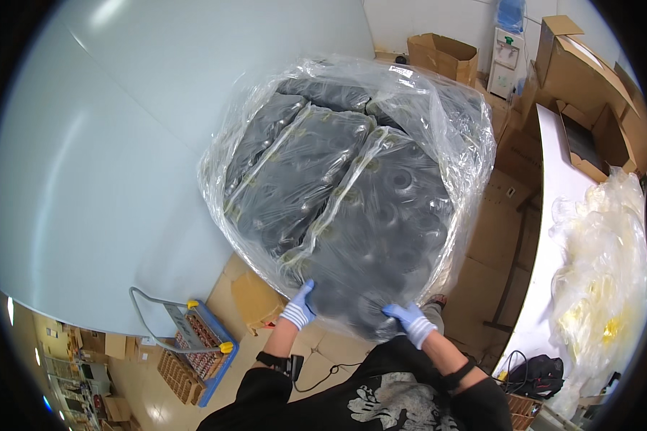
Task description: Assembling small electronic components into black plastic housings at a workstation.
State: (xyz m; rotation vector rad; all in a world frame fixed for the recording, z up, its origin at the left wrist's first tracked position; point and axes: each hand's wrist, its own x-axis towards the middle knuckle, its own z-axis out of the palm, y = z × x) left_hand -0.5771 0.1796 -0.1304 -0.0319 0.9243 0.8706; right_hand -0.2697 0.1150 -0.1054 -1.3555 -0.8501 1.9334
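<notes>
A large clear plastic liner (219, 205) surrounds several dark packs wrapped in clear film, their surfaces dotted with round shapes. The nearest plastic-wrapped pack (388, 223) slopes down toward my body, its lower end at my waist. My left hand (298, 307), in a blue knitted glove, grips the pack's near left edge. At the near right corner, my gloved right hand (411, 323) is closed on the same pack. Beside it lie a middle pack (302, 165) and a narrower one (266, 133) farther left. What the packs contain is blurred by the film.
A pale, curved wall panel (122, 144) rises at left. On the floor stand a blue trolley (219, 359) with brown trays and a cardboard piece (255, 298). At right, a white table (553, 237) bears crumpled plastic (604, 273); cartons (442, 57) and a water dispenser (505, 61) are behind.
</notes>
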